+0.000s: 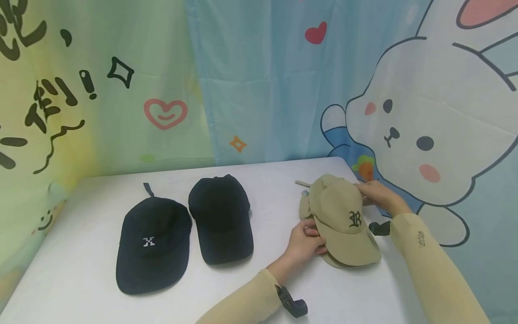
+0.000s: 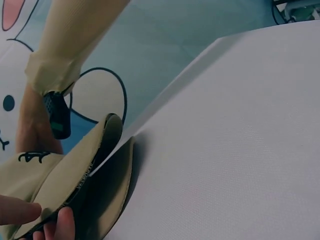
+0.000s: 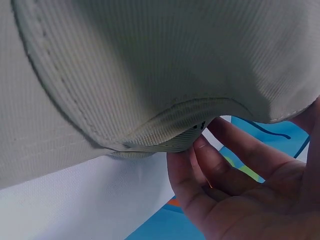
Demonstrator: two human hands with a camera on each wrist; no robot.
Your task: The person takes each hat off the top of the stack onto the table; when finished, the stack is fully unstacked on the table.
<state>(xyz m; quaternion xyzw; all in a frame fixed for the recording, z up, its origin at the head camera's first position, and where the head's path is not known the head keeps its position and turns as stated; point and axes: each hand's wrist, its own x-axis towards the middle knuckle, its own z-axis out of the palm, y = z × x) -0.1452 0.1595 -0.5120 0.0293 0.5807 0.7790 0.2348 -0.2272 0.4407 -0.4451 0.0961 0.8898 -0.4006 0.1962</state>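
A beige baseball cap [image 1: 337,200] with a dark letter R on its front sits at the right side of the white table. Beneath its brim shows a second beige brim [image 2: 120,205], apart from the upper one at the front in the left wrist view. My left hand [image 1: 304,243] pinches the left edge of the upper brim between thumb and fingers. On the cap's far right side, my right hand [image 1: 382,196] holds the lower edge of the crown, with fingers [image 3: 185,180] tucked under the fabric. The cap hides most of whatever lies under it.
To the left on the white table [image 1: 275,189] lie a black cap [image 1: 221,216] and a dark cap [image 1: 155,243] with a small white emblem and a strap sticking up behind. A printed curtain [image 1: 259,90] hangs behind the table's back edge.
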